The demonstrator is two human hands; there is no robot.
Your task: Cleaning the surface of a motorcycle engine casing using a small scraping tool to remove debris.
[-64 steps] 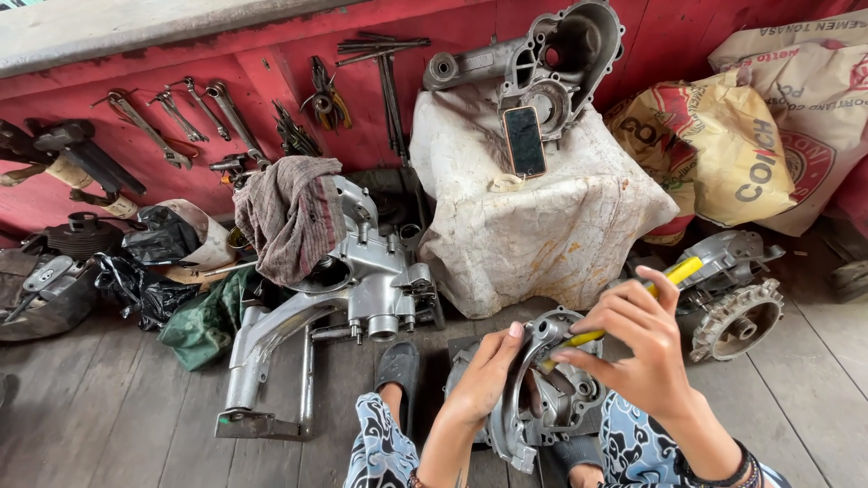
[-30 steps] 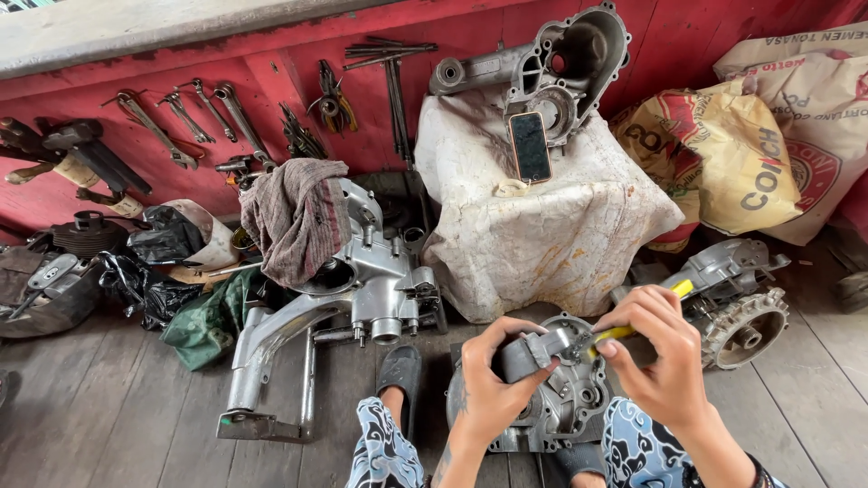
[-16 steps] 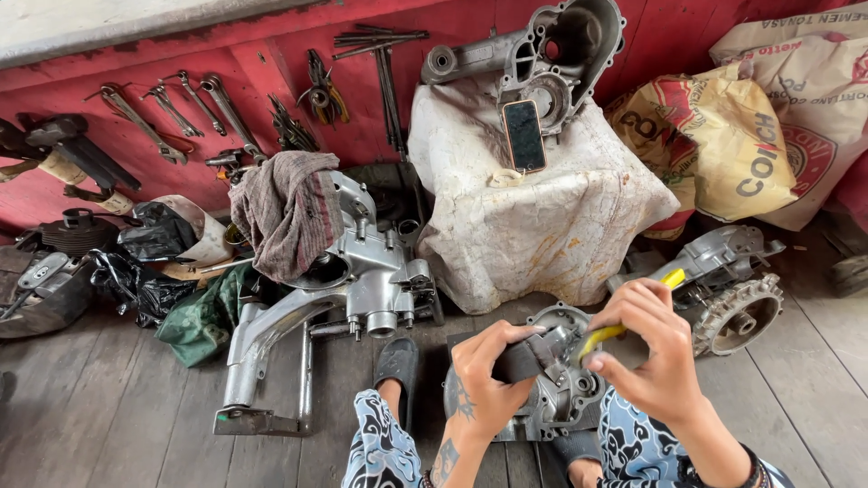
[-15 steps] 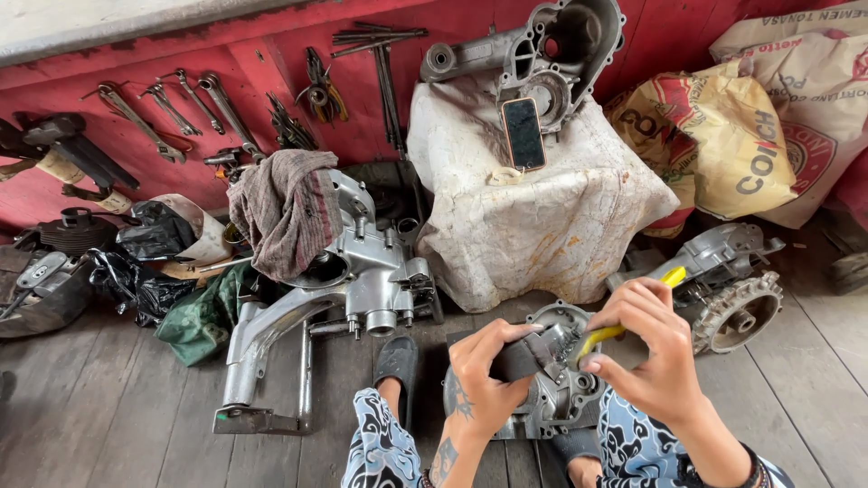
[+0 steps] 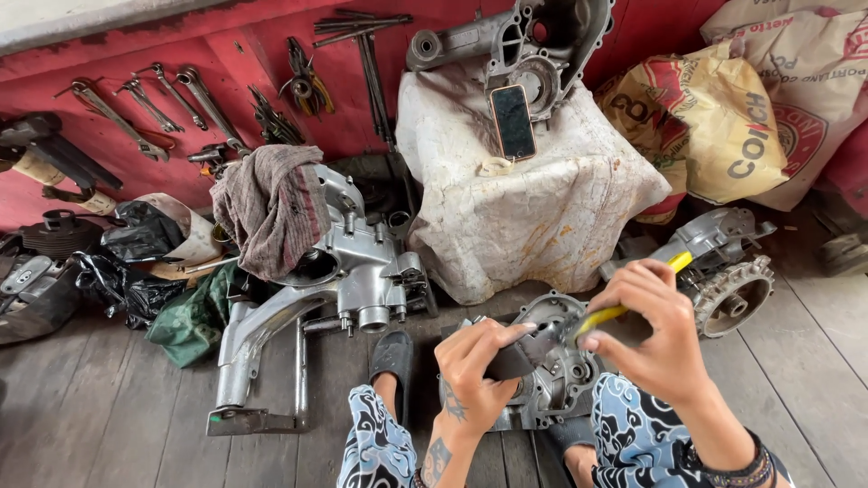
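Left hand: the left hand (image 5: 477,372) is curled around a dark, rounded part (image 5: 508,361), pressing it against the engine casing (image 5: 561,380) between the person's knees.
Right hand: the right hand (image 5: 653,334) is closed on a yellow-handled tool (image 5: 624,303), whose handle sticks out up and to the right past the knuckles; its working end points down-left toward the dark part, but I cannot see the tip clearly.
Engine casing: grey cast metal, resting low on the wooden floor (image 5: 108,407), partly hidden by both hands and the patterned trouser legs (image 5: 380,447).
Beside it, left: a larger silver engine block (image 5: 348,271) with a long arm reaching toward the near floor, and a striped rag (image 5: 269,206) draped over its top.
Beside it, right: another grey casing with a toothed ring (image 5: 728,289), just beyond the right hand.
Behind: a stained white cloth (image 5: 533,199) covers a bulky shape; a phone (image 5: 513,120) leans upright on it against one more casing (image 5: 533,45).
Wall: red wall (image 5: 244,54) with spanners (image 5: 149,90) and pliers (image 5: 305,77) laid against it.
Far right: printed sacks (image 5: 723,126).
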